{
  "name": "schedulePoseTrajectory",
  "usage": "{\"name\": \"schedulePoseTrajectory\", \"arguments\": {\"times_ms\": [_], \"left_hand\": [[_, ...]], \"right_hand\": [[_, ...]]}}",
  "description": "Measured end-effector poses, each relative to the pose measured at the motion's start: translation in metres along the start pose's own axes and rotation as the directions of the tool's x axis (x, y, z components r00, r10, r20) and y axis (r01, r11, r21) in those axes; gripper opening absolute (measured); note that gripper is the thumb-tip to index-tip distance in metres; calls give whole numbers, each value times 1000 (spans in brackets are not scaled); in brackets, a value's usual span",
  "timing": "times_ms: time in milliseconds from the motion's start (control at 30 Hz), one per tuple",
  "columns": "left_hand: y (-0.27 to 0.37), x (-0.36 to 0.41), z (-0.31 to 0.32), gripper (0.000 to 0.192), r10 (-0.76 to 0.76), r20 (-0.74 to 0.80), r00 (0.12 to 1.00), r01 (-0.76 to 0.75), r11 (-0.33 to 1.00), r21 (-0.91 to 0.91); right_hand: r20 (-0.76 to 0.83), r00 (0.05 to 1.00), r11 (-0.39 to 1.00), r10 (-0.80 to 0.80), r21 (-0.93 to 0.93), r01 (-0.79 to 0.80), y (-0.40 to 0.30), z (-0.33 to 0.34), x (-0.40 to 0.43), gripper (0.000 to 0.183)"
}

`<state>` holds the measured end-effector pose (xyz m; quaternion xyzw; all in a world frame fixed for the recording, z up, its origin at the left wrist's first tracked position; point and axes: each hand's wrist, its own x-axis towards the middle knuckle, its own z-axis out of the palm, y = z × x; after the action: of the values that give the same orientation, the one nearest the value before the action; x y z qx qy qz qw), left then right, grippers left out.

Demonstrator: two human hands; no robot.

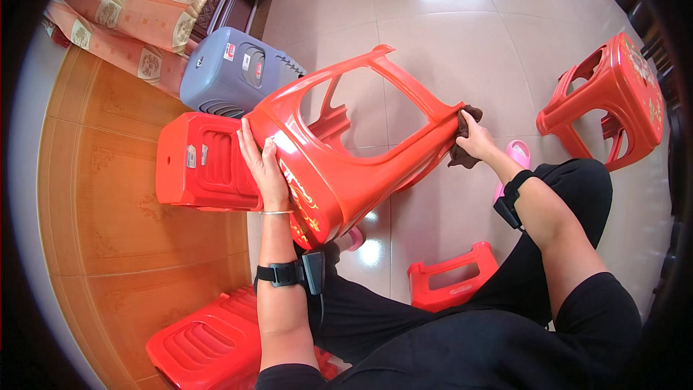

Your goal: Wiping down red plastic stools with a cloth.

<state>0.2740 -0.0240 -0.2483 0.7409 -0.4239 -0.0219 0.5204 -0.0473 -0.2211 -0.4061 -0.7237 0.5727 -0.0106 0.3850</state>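
Note:
A red plastic stool [346,173] lies tilted on its side in front of me, its seat with a yellow printed pattern facing left and its legs pointing right. My left hand [263,165] presses flat against the seat, fingers extended upward along its edge. At the end of a leg, my right hand [474,135] holds a dark brown cloth [464,160] against the red plastic. Part of the cloth is hidden behind the fingers. The far legs of the stool are partly hidden by its near side.
Stacked grey stools [216,70] and stacked red stools [178,162] stand by the tiled wall at left. More red stools [200,341] are at lower left. A printed red stool [622,97] stands at right. Between my legs is another red stool [455,284]. A patterned curtain [130,21] hangs upper left.

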Motion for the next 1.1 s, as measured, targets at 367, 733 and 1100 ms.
{"name": "schedulePoseTrajectory", "arguments": {"times_ms": [367, 733, 1100], "left_hand": [[-14, -3, -2, 55, -60, 15, 998, 61, 993, -97], [0, -6, 6, 56, -44, 23, 999, 44, 999, -5], [-2, -6, 9, 54, -10, -9, 1000, 10, 1000, -12]], "right_hand": [[-289, 945, 931, -154, 278, 236, 39, 14, 31, 73], [-222, 946, 902, -237, 312, 299, 52, 3, 51, 71], [-28, 986, 980, -166, 104, 168, 16, -14, 18, 75]]}}
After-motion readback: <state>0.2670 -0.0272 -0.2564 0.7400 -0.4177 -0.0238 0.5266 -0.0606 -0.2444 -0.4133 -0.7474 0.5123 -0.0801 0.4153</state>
